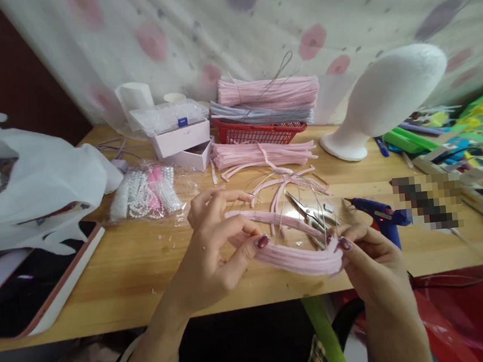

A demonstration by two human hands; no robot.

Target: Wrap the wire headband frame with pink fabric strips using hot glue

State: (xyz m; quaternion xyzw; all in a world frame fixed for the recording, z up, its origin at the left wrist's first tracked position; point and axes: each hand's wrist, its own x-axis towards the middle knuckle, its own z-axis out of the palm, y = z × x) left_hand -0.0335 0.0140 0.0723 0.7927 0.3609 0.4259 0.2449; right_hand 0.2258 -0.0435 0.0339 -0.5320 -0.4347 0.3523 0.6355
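A curved pink band (298,260) of fuzzy strips is hanging just above the table (170,282), stretching between the two hands. The left hand (220,245) is gripping its left end loosely, the thumb resting on the near side and two fingers reaching out over the far side; the right hand (372,256) is pinching the right end between thumb and fingers. Just beyond the band, between the hands, a metal hand tool (306,211) and loose pink strips (274,200) are lying among thin wire loops. Farther ahead, a pink bundle (260,155) is lying before a red basket (258,133), which is carrying a grey-blue bundle (260,113) and another of pink above its rim. Ahead of the left hand, a clear plastic bag (187,180) is holding strings of white beads (140,193) and something pink; behind it a lower white box (200,159) is sitting under an upper white box (184,139), their contents not showing clearly, and a clear case (165,117) is resting on top. Beyond the right hand, a blue glue gun (376,210) is lying near, and a white foam head (391,92) is standing farther off. Well left of the left hand, a white bag (35,172) is partly covering a dark-screened device (38,286).
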